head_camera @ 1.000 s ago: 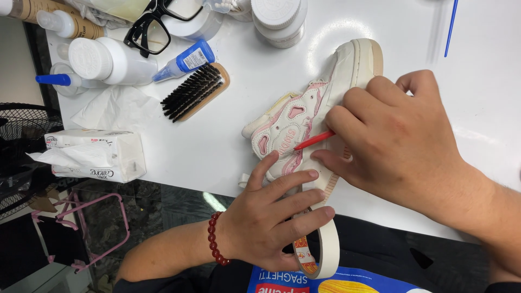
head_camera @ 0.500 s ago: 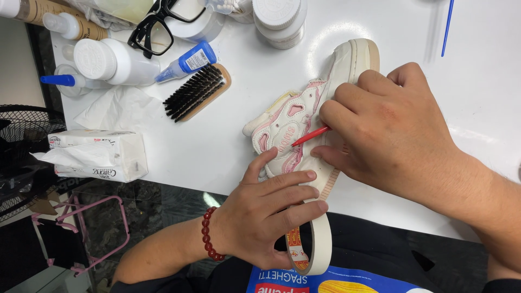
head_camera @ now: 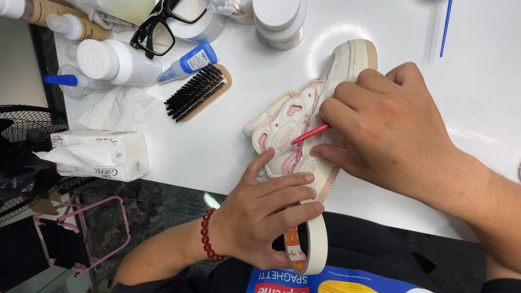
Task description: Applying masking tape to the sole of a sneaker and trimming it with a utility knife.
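A white and pink sneaker [head_camera: 287, 122] lies on its side on the white table [head_camera: 239, 141], sole toward the right. My right hand [head_camera: 391, 127] rests over the sneaker and pinches a thin red stick [head_camera: 310, 134] whose tip touches the pink panel. My left hand [head_camera: 268, 214], with a red bead bracelet on the wrist, presses the sneaker's heel end at the table's front edge. A roll of cream masking tape [head_camera: 312, 247] hangs around the left hand's fingers.
A black-bristled wooden brush [head_camera: 196, 92] lies left of the sneaker, beside a blue-capped tube [head_camera: 187, 62], white bottles [head_camera: 111, 61], black glasses [head_camera: 157, 24] and white jars [head_camera: 279, 19]. A tissue pack [head_camera: 97, 154] sits at the table's left corner. A blue stick [head_camera: 446, 27] lies far right.
The sneaker and both hands sit slightly lower and further left in view; the red stick's tip has shifted a little along the pink panel. Both hands keep their hold.
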